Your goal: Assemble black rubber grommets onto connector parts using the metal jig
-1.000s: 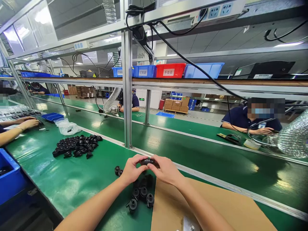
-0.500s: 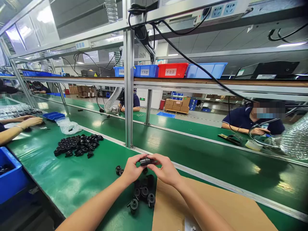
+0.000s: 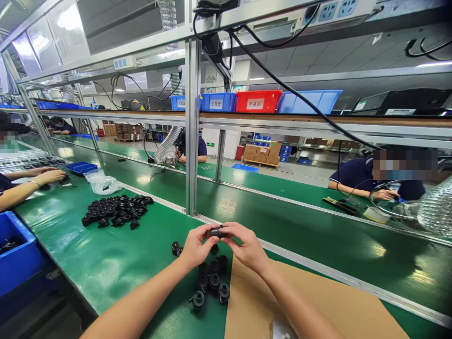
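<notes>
Both hands meet above the green bench and pinch one small black plastic part [image 3: 216, 231] between them. My left hand [image 3: 195, 248] grips its left end, fingers curled. My right hand [image 3: 246, 246] grips its right end with thumb and fingertips. Directly beneath the hands lies a small cluster of similar black parts [image 3: 211, 281], with two loose ones [image 3: 175, 247] just to the left. A brown cardboard sheet [image 3: 318, 306] lies under my right forearm.
A larger pile of black parts [image 3: 116, 211] lies further left, beside a clear plastic bag [image 3: 102, 182]. A blue bin [image 3: 16, 252] stands at the near left edge. A co-worker's hands [image 3: 49, 176] work at far left. A metal post [image 3: 191, 132] rises behind the hands; another person [image 3: 374, 181] sits across.
The hands have stayed together on the black part, lifting it slightly and turning it; the view has shifted a little to the left.
</notes>
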`<move>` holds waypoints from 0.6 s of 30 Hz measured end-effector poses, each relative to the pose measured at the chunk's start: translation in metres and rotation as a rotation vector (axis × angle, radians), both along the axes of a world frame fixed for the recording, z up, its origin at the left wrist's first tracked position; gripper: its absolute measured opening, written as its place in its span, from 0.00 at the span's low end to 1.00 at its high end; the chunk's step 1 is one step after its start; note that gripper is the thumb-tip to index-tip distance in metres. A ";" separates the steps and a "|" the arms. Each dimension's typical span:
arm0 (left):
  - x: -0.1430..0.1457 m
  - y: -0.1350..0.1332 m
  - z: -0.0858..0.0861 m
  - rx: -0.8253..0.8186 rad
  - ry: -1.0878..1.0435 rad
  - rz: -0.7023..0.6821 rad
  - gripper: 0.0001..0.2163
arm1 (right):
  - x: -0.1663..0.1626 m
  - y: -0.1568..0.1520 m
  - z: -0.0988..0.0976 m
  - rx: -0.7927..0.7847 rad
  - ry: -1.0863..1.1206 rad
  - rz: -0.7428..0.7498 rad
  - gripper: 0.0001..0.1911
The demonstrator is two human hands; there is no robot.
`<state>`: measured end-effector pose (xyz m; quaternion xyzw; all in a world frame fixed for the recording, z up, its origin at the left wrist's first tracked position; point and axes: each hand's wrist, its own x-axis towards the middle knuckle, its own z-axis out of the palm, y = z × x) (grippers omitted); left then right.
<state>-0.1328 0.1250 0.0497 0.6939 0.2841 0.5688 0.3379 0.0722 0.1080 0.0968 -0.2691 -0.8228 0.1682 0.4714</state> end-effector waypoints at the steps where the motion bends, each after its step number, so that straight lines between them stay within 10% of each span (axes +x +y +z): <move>1: 0.000 -0.001 0.000 0.000 0.008 -0.007 0.15 | 0.002 0.000 0.001 0.022 -0.047 -0.005 0.11; 18: 0.004 -0.005 0.000 -0.016 -0.015 0.001 0.15 | 0.011 -0.006 0.019 -0.339 -0.217 -0.285 0.27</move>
